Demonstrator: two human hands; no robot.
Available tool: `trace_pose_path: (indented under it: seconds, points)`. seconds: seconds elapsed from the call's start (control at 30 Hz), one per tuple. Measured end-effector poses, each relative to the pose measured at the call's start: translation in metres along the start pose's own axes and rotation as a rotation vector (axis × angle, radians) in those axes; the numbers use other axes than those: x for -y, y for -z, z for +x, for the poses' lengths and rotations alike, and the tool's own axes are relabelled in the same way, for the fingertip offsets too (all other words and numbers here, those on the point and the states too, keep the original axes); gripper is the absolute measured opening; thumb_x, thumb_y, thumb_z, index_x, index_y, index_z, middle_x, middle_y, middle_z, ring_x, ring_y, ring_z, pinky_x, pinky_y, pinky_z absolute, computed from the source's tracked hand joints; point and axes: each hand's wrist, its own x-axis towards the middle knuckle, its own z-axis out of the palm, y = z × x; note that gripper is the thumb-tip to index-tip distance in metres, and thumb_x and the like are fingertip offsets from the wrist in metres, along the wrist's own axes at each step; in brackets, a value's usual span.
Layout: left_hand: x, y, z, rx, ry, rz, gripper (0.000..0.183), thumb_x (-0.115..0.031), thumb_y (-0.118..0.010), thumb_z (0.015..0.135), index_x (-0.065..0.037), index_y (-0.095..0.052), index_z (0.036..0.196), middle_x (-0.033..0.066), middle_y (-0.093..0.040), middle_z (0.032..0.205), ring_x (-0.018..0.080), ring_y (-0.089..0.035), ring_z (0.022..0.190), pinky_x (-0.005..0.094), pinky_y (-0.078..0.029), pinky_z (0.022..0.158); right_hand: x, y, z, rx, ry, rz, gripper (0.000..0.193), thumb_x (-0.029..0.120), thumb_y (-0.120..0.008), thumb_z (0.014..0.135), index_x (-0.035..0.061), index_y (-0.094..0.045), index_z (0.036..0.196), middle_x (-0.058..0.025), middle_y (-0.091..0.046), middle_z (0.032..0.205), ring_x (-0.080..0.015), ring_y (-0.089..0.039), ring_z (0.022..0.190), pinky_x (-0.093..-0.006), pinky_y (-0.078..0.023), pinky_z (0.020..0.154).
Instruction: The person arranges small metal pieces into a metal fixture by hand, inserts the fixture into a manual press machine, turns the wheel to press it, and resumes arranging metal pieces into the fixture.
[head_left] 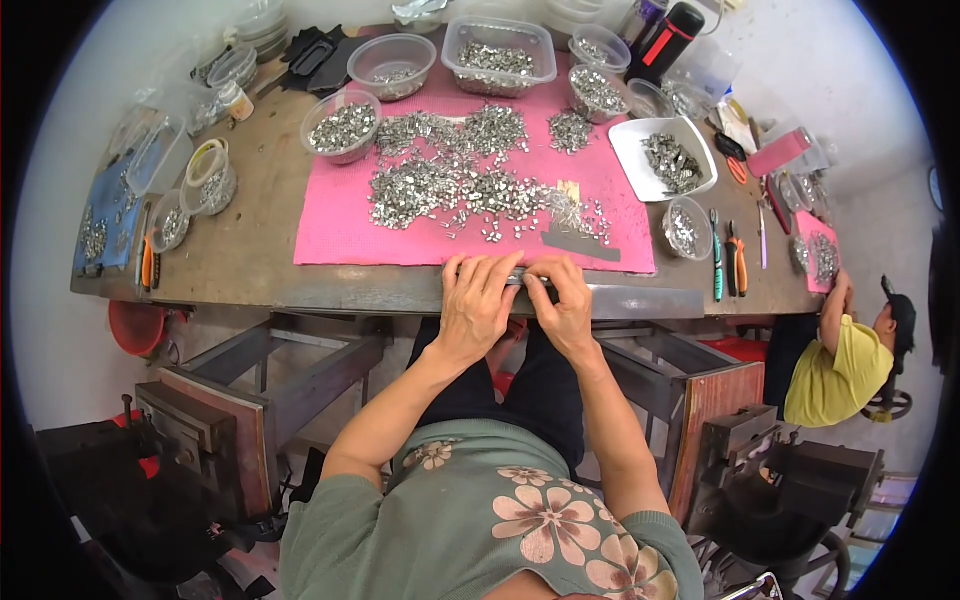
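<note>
At the front edge of the table, both my hands are close together over a small silvery metal piece [517, 275]. My left hand [475, 308] has its fingers bent over the edge, with the fingertips on the piece. My right hand [562, 305] pinches the other side of it between thumb and fingers. The fingers cover most of the piece, so its exact shape is hidden. Just beyond lies a pink mat [340, 225] with a spread pile of small shiny metal parts [440, 188]. A dark grey strip [582, 246] rests near the mat's front right.
Clear plastic tubs of metal parts [342, 128] and a white tray [627, 150] ring the pile. Pliers [737, 262] lie to the right, near a black flask [668, 42]. A co-worker in a yellow shirt [835, 375] sits far right. Vises [190, 435] flank my legs.
</note>
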Motion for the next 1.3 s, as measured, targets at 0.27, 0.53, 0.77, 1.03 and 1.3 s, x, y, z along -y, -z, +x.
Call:
trace_pose_path:
  seconds: [0.27,0.53,0.77,1.03,1.3]
  points:
    - [0.001,0.012,0.026,0.051,0.039,-0.081,0.039,-0.01,-0.07,0.089,-0.01,-0.063,0.128,0.0072,-0.067,0.104,0.026,-0.061,0.101,0.0516,-0.031,0.108,-0.002,0.005,-0.006,-0.004,0.289,-0.33,0.022,0.001,-0.07,0.082,0.0049,-0.068,0.104,-0.0079,-0.068,0.106,-0.0252,-0.065,0.097,-0.041,-0.044,0.092]
    - [0.025,-0.04,0.097,0.226,-0.242,-0.027,0.015,-0.017,-0.075,0.087,-0.011,-0.064,0.095,0.0032,-0.065,0.093,0.0247,-0.06,0.097,0.0545,-0.03,0.106,-0.026,0.029,-0.016,-0.213,-0.111,-0.013,0.017,-0.004,-0.066,0.09,0.0016,-0.07,0.105,-0.0127,-0.07,0.092,-0.0248,-0.068,0.082,-0.0326,-0.053,0.074]
    - [0.024,-0.068,0.111,0.336,-0.27,0.152,0.018,-0.02,-0.077,0.084,-0.009,-0.066,0.094,0.008,-0.067,0.096,0.0293,-0.06,0.102,0.0574,-0.03,0.104,-0.024,0.028,-0.016,-0.205,-0.189,0.041,0.012,-0.003,-0.065,0.091,-0.0003,-0.069,0.102,-0.0123,-0.068,0.087,-0.0248,-0.067,0.077,-0.0331,-0.052,0.071]
    - [0.018,-0.062,0.116,0.437,-0.391,0.269,0.019,-0.011,-0.069,0.083,-0.001,-0.063,0.098,0.0161,-0.067,0.095,0.0317,-0.061,0.099,0.0538,-0.035,0.1,-0.04,0.038,0.007,-0.263,-0.151,-0.271,0.008,-0.001,-0.066,0.089,0.0024,-0.068,0.096,-0.0104,-0.059,0.085,-0.0286,-0.058,0.079,-0.0405,-0.044,0.075]
    - [0.005,-0.047,0.104,0.497,-0.488,0.41,0.023,-0.003,-0.063,0.08,0.0,-0.06,0.103,0.017,-0.062,0.095,0.032,-0.059,0.096,0.0432,-0.042,0.092,-0.06,0.028,0.019,-0.24,-0.087,-0.603,0.014,0.014,-0.074,0.086,0.0055,-0.064,0.086,-0.0114,-0.06,0.087,-0.0319,-0.057,0.086,-0.0451,-0.041,0.077]
